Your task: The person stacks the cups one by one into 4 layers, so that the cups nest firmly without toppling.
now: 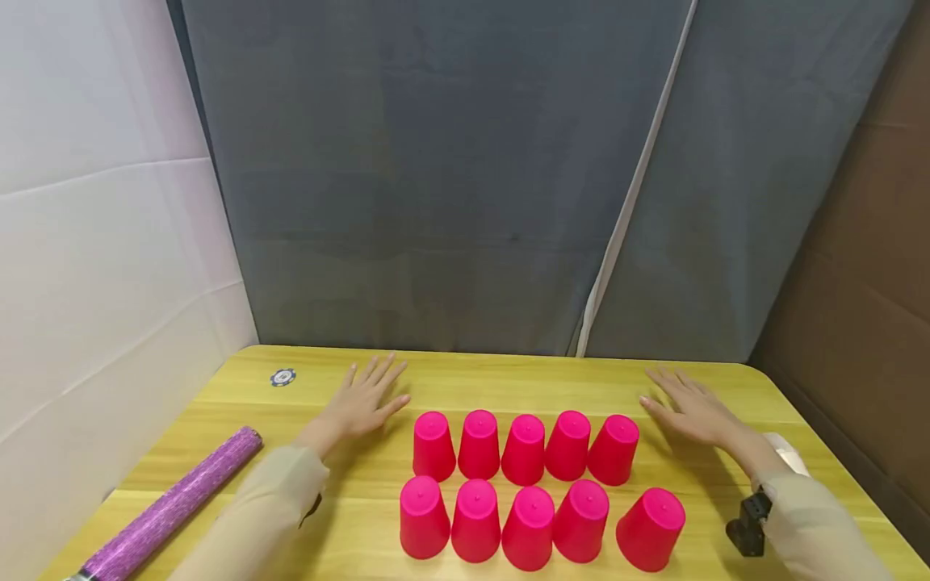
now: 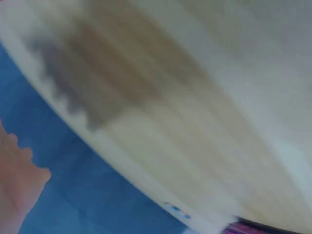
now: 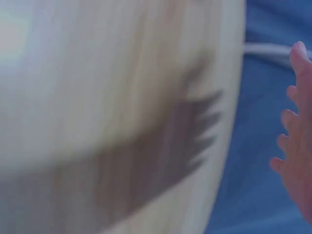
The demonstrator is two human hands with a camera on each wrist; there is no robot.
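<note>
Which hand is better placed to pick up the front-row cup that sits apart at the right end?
Probably the right hand. It lies open on the table on that side, nearer the separated cup. The left hand lies open beyond the rows' other end, with the other cups between.

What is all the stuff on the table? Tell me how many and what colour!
cups: ten, pink, upside down in two rows of five in the middle of the table
roll: one, glittery purple, lying at the table's near left
chip: one, blue and white, far left of the table
table: one, yellow wood, under everything
curtain: grey-blue, hanging behind the table
left hand: one, fingers spread, left of the back row of cups, holding nothing
right hand: one, fingers spread, right of the back row of cups, holding nothing
</note>
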